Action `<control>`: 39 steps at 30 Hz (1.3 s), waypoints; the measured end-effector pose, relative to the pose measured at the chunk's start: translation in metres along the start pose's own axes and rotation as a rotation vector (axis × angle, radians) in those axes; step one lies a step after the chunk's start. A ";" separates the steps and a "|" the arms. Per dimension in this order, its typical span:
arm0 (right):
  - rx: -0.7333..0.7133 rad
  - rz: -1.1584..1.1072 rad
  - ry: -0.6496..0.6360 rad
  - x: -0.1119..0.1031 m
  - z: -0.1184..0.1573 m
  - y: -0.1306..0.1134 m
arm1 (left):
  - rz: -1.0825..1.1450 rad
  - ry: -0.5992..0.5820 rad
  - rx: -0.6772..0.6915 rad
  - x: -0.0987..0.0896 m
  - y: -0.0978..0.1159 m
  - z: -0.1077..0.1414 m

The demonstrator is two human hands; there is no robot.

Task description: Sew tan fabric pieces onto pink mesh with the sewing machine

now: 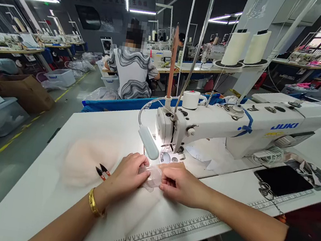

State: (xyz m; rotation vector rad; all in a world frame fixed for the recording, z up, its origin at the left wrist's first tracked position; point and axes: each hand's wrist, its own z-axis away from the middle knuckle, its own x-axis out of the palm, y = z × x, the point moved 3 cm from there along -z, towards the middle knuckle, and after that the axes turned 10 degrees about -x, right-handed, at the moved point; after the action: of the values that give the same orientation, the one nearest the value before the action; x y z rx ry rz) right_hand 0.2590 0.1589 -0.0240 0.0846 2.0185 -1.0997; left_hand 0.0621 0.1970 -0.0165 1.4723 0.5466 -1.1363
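Note:
A white sewing machine [247, 121] stands on the white table [61, 154]. Just in front of its needle area, my left hand [131, 172] presses its thumb and fingers on a small translucent white piece [152, 177]. My right hand [177, 181] pinches the right edge of the same piece, its fingers curled. Sheer pale fabric [88, 162] spreads over the table to the left and under my hands. Black-and-red thread snips [102, 171] lie on that fabric beside my left wrist.
A black phone [284, 181] with a keychain lies at the right, near coiled cable. A printed ruler [161, 235] follows the front edge. Thread cones [234, 49] stand behind the machine. A seated person [132, 68] is beyond the table; boxes and bins are at left.

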 end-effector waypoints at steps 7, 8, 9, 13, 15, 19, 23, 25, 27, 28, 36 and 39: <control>0.100 0.309 -0.007 0.010 -0.004 -0.001 | 0.252 0.003 -0.005 0.013 0.008 0.000; 0.074 0.350 -0.002 0.013 -0.006 0.001 | 0.337 -0.019 -0.030 0.014 0.007 0.000; 0.056 0.353 0.011 0.014 -0.007 0.003 | 0.421 -0.038 -0.061 0.016 0.005 0.001; 0.104 0.017 0.075 0.006 -0.006 0.013 | 0.672 -0.052 -0.154 0.018 0.002 0.002; 0.184 -0.205 0.090 0.001 -0.003 0.019 | 0.764 -0.065 -0.181 0.017 0.004 0.002; 0.268 -0.474 0.113 -0.002 0.002 0.028 | 0.867 -0.158 -0.223 0.018 0.009 0.002; 0.258 -0.463 0.081 -0.001 0.002 0.028 | 0.892 -0.239 -0.274 0.020 0.007 0.002; 0.233 -0.397 0.092 -0.001 0.001 0.025 | 0.839 -0.231 -0.275 0.020 0.008 0.003; 0.190 -0.297 0.127 0.000 0.001 0.020 | 0.751 -0.191 -0.243 0.019 0.010 0.004; 0.163 -0.237 0.143 0.001 0.002 0.018 | 0.710 -0.167 -0.218 0.019 0.012 0.004; -0.040 -0.017 0.298 0.007 0.005 0.015 | 0.622 -0.109 -0.126 0.022 0.017 0.004; -0.036 -0.032 0.307 0.004 0.004 0.014 | 0.613 -0.094 -0.128 0.022 0.016 0.004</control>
State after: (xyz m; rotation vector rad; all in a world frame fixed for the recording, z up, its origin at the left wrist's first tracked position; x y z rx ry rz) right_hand 0.2647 0.1634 -0.0367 0.2144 2.3183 -1.1237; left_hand 0.0834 0.1837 -0.0273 1.3351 0.0802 -0.6661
